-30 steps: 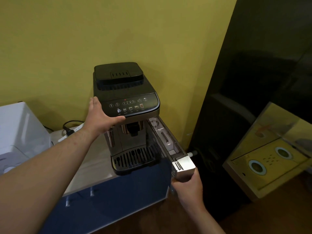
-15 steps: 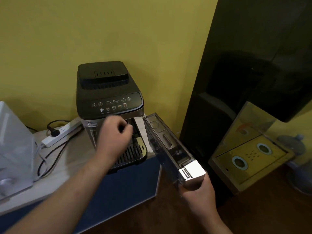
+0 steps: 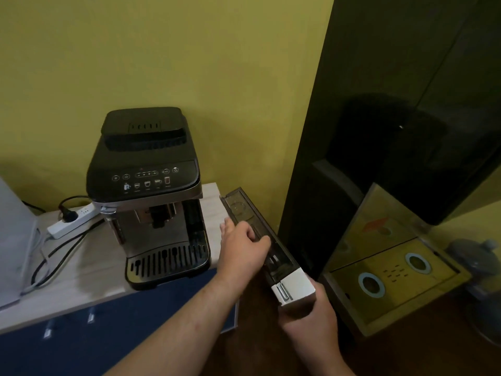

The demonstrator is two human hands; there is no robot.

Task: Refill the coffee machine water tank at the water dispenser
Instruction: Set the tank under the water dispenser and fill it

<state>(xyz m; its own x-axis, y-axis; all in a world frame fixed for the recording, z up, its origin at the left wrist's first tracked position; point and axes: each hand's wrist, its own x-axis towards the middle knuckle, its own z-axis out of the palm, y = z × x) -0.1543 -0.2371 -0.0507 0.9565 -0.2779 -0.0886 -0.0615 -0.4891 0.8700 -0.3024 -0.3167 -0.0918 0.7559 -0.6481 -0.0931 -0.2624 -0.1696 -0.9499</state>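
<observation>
A black and silver coffee machine (image 3: 147, 191) stands on a light wooden counter (image 3: 81, 270). Its long, narrow, dark transparent water tank (image 3: 244, 206) with a silver front is fully out of the machine and held in the air to the right of it. My right hand (image 3: 311, 318) grips the tank's silver front end from below. My left hand (image 3: 242, 248) rests on the tank's left side near the middle, fingers curled over its top edge. A dark slot shows in the machine's right side where the tank sat.
A white power strip (image 3: 71, 222) with black cables lies left of the machine. A white appliance (image 3: 12, 240) sits at the far left. A tall glossy black cabinet (image 3: 393, 131) stands to the right. A yellow-lit low unit (image 3: 393, 270) sits beside it on the dark floor.
My left hand left the machine's top and moved right onto the tank. The tank slid completely out of the machine, carried right by my right hand. The view shifted to the right.
</observation>
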